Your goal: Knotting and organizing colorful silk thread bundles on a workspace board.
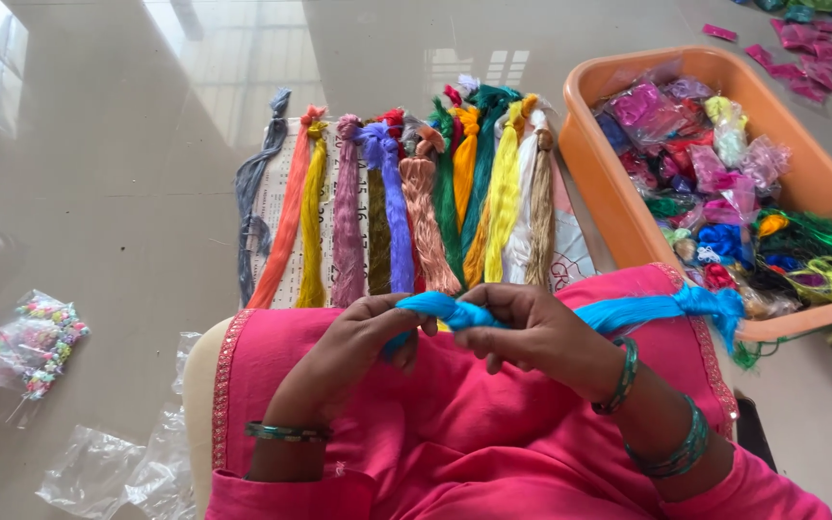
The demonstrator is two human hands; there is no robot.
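On a glossy floor, left hand (363,332) and right hand (522,332) pinch a blue skein (618,310), fingertips hidden.

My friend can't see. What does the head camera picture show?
Two hands, left hand and right hand, hold a bright blue thread bundle over a pink lap. Ahead, a row of colourful thread bundles lies on the shiny floor, beside an orange tub of packets.

Left hand (363,332) and right hand (522,332), fingers curled, close together.
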